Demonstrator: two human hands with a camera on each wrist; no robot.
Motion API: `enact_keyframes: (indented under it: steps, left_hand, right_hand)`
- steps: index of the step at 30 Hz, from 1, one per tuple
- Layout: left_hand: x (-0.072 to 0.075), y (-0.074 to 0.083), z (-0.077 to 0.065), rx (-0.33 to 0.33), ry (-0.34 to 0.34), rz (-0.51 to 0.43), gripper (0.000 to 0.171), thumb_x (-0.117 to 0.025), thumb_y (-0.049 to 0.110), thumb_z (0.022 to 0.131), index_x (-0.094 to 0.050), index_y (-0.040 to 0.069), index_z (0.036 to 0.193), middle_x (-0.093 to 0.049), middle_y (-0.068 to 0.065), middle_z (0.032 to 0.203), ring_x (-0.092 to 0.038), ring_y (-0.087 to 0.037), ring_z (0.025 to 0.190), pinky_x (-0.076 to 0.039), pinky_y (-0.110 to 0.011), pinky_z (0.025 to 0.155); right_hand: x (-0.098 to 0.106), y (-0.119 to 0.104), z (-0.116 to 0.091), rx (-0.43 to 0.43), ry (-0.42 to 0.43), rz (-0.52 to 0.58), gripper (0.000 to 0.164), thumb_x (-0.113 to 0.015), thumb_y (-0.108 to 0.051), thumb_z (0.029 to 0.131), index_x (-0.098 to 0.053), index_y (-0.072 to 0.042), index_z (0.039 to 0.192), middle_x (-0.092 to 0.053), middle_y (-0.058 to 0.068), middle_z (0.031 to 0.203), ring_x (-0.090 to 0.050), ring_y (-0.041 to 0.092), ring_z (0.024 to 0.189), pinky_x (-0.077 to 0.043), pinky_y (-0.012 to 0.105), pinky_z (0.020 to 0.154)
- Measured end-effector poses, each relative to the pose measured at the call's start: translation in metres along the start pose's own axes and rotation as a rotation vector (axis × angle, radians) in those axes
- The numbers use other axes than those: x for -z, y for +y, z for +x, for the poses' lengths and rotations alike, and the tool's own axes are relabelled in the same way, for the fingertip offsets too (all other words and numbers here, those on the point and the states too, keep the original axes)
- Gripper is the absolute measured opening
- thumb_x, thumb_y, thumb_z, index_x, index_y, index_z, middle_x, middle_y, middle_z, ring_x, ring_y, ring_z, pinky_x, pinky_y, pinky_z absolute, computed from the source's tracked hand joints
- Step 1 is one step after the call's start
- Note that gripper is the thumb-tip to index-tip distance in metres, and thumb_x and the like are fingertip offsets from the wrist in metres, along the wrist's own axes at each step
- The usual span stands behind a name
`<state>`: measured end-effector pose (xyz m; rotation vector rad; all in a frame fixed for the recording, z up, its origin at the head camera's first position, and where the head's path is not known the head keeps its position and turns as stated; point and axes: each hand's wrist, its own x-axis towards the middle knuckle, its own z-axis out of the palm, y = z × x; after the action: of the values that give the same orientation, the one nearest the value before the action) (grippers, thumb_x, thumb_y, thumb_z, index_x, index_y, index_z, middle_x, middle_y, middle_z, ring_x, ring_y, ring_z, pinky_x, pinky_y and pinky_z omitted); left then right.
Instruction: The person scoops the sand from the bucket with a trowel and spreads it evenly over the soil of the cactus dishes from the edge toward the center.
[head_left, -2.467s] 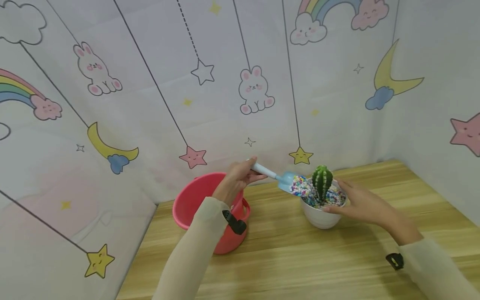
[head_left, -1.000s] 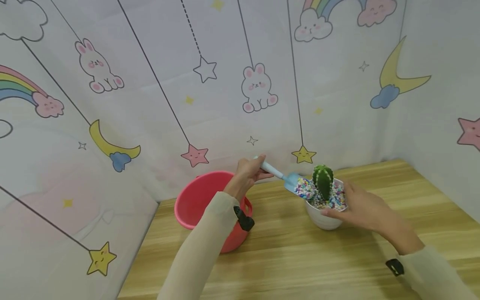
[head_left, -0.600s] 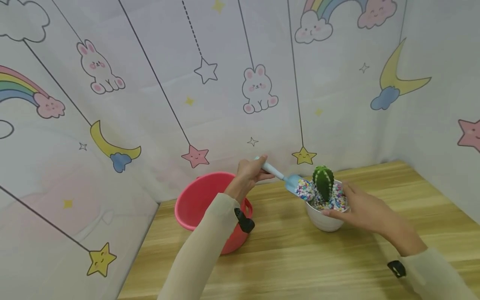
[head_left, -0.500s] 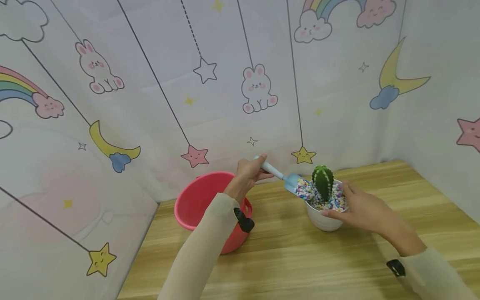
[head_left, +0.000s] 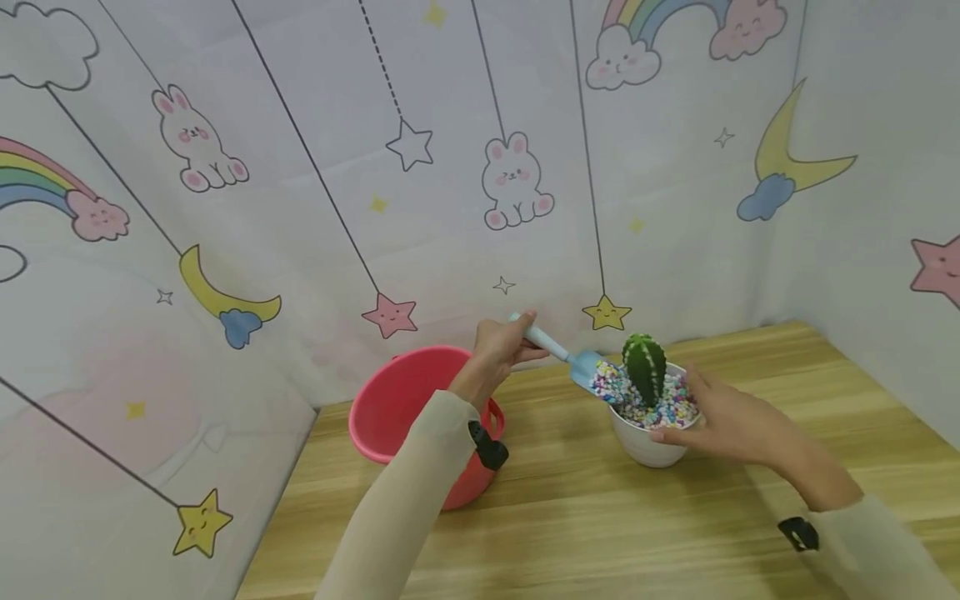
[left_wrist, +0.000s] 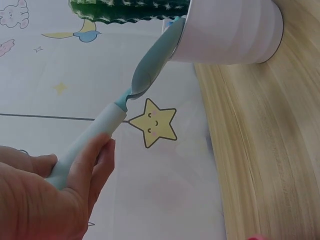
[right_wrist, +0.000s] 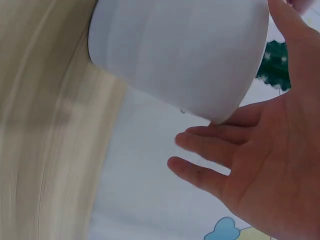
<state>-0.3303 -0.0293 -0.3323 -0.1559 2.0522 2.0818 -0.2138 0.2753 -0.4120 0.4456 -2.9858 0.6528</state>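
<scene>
My left hand grips the pale handle of a small light-blue trowel, its thumb along the top. Multicoloured pebbles lie on the blade, whose tip rests at the left rim of a white flowerpot. A green cactus stands in the pot, leaning a little left, with more coloured pebbles around its base. At the pot's right side, my right hand holds the rim between thumb and fingers. In the right wrist view, its lower fingers stand off the white wall.
A pink-red bucket with side handles stands on the wooden table, partly behind my left forearm. A white patterned backdrop rises directly behind the table.
Over the earlier frames the trowel has slid slightly right and down against the pot rim. The pot and right hand have shifted slightly right, and the right thumb sits a little lower.
</scene>
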Motion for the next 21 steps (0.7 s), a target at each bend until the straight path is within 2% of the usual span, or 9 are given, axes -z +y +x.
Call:
enact_keyframes:
  steps: [2, 4, 7, 12, 18, 21]
  left_hand:
    - [0.0001, 0.0004, -0.0004, -0.007, -0.005, 0.009, 0.038, -0.069, 0.027, 0.103, -0.061, -0.008, 0.115, -0.072, -0.014, 0.077, -0.081, -0.031, 0.085, -0.063, -0.045, 0.093]
    - [-0.0001, 0.0008, -0.0002, -0.014, -0.013, 0.014, 0.039, -0.069, 0.028, 0.103, -0.061, -0.008, 0.116, -0.072, -0.014, 0.077, -0.081, -0.029, 0.081, -0.064, -0.044, 0.091]
    - [0.0002, 0.0019, 0.0000, -0.024, -0.024, 0.028, 0.040, -0.069, 0.028, 0.103, -0.063, -0.009, 0.117, -0.072, -0.013, 0.077, -0.081, -0.026, 0.077, -0.065, -0.044, 0.091]
    - [0.0018, 0.0035, 0.0018, -0.038, -0.021, 0.047, 0.039, -0.070, 0.028, 0.103, -0.065, -0.008, 0.114, -0.074, -0.013, 0.078, -0.082, -0.026, 0.076, -0.067, -0.042, 0.085]
    - [0.0030, 0.0057, 0.0019, -0.043, -0.030, 0.057, 0.036, -0.071, 0.027, 0.102, -0.065, -0.007, 0.112, -0.073, -0.013, 0.079, -0.082, -0.026, 0.078, -0.067, -0.042, 0.084]
    - [0.0032, 0.0069, 0.0014, -0.054, -0.037, 0.063, 0.033, -0.071, 0.027, 0.102, -0.065, -0.006, 0.106, -0.073, -0.012, 0.077, -0.081, -0.025, 0.075, -0.067, -0.043, 0.084]
  right_hand:
    - [0.0014, 0.0015, 0.0005, 0.014, -0.009, 0.027, 0.119, -0.073, -0.071, 0.086, -0.028, 0.015, 0.155, -0.045, 0.043, 0.152, -0.056, 0.059, 0.132, -0.053, 0.070, 0.103]
    - [0.0017, 0.0032, 0.0014, 0.019, -0.022, 0.064, 0.121, -0.074, -0.069, 0.087, -0.023, 0.015, 0.158, -0.038, 0.043, 0.157, -0.047, 0.061, 0.140, -0.046, 0.072, 0.112]
    - [0.0001, 0.0056, 0.0021, 0.014, -0.046, 0.090, 0.124, -0.073, -0.068, 0.088, -0.017, 0.015, 0.160, -0.027, 0.043, 0.162, -0.036, 0.063, 0.146, -0.037, 0.074, 0.118]
    - [-0.0023, 0.0054, 0.0026, 0.006, -0.039, 0.091, 0.123, -0.072, -0.069, 0.088, -0.018, 0.014, 0.161, -0.027, 0.042, 0.163, -0.036, 0.062, 0.146, -0.038, 0.074, 0.117]
    - [-0.0046, 0.0016, 0.0033, -0.020, -0.052, 0.046, 0.126, -0.069, -0.073, 0.088, -0.018, 0.020, 0.158, -0.025, 0.046, 0.161, -0.037, 0.064, 0.144, -0.041, 0.074, 0.114]
    - [-0.0036, 0.0005, 0.0033, 0.005, -0.031, 0.067, 0.122, -0.070, -0.072, 0.088, -0.024, 0.018, 0.156, -0.034, 0.044, 0.158, -0.043, 0.062, 0.142, -0.045, 0.073, 0.112]
